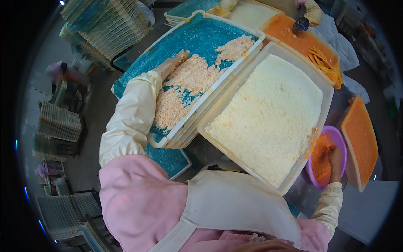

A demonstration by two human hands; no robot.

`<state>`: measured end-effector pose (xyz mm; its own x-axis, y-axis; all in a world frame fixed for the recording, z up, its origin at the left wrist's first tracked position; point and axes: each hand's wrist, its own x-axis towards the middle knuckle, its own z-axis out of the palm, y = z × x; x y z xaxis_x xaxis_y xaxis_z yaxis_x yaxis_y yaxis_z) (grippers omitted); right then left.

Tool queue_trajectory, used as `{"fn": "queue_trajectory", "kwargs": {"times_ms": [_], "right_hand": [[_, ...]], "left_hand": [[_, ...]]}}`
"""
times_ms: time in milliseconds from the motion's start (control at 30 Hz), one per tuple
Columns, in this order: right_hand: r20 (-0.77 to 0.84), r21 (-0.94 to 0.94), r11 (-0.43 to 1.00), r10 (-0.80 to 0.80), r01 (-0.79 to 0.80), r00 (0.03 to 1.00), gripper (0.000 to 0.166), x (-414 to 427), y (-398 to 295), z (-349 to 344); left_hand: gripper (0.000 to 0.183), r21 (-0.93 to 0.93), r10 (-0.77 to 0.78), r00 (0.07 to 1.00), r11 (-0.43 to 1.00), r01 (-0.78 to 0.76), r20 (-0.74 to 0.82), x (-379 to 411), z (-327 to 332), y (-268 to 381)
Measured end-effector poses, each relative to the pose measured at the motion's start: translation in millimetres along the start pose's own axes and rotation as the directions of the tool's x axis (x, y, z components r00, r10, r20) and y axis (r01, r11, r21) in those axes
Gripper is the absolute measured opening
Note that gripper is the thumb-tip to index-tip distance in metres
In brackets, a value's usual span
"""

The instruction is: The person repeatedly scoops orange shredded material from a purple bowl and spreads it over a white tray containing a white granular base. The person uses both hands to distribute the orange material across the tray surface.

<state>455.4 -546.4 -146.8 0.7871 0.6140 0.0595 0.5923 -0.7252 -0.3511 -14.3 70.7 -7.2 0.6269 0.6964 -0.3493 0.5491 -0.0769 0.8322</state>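
My left hand lies over the blue-lined tray, at the edge of a pile of crumb-coated pieces; whether it holds one cannot be told. Its fingers are coated with crumbs. My right hand reaches into a purple plastic bowl of orange, wet-looking mixture, its fingertips partly hidden there. Between my hands stands a white plastic tub filled with pale crumbs, with some orange bits at its right side.
Right of the bowl, a tub of orange mixture stands tilted. A co-worker's gloved hand is over another orange-filled tub holding orange strips. Stacked trays stand at upper left. Other people work at far left.
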Motion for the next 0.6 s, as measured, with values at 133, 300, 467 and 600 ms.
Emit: {"fn": "queue_trajectory", "kwargs": {"times_ms": [133, 300, 467, 600], "right_hand": [[-0.067, -0.127, 0.989, -0.082, 0.073, 0.994, 0.005, -2, -92, -63], [0.022, 0.530, 0.832, -0.210, 0.167, 0.977, 0.018, 13, -182, -33], [0.174, 0.348, 0.857, -0.457, 0.379, 0.872, 0.021, 12, -222, 40], [-0.110, 0.277, 0.932, -0.211, 0.234, 0.971, 0.020, 29, -145, 23]], "left_hand": [[0.059, -0.070, -0.119, 0.979, 0.992, 0.108, -0.168, -21, -1, -11], [0.056, 0.426, 0.265, 0.964, 0.872, -0.242, 0.004, -125, 67, 30], [0.040, 0.276, 0.476, 0.671, 0.658, -0.701, 0.568, -169, 235, 38], [0.038, 0.516, 0.058, 0.524, 0.107, -0.850, 0.850, -89, 296, -33]]}}
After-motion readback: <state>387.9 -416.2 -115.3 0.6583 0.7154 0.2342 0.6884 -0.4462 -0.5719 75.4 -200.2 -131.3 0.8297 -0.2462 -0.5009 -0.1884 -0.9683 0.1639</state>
